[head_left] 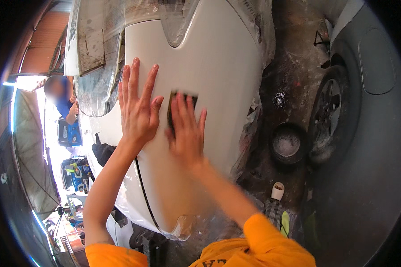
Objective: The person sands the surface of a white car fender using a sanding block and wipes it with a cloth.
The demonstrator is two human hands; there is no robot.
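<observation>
A white car body panel [227, 84], wet-looking in places, spreads out in front of me. My left hand [137, 107] lies flat on it with the fingers stretched and spread, holding nothing. Just to its right, my right hand [187, 133] presses a dark rectangular sanding pad [169, 116] against the panel. The fingers lie over the pad and hide most of it; its left side and upper corner show. Motion smears the right wrist and forearm slightly.
Clear plastic film [265, 31] covers the panel's surroundings. On the wet floor to the right stands a black tub [287, 143] with cloudy liquid, beside a grey car's wheel [332, 107]. Another person [63, 109] is at the far left, near the white car. My sandalled foot [277, 191] shows below.
</observation>
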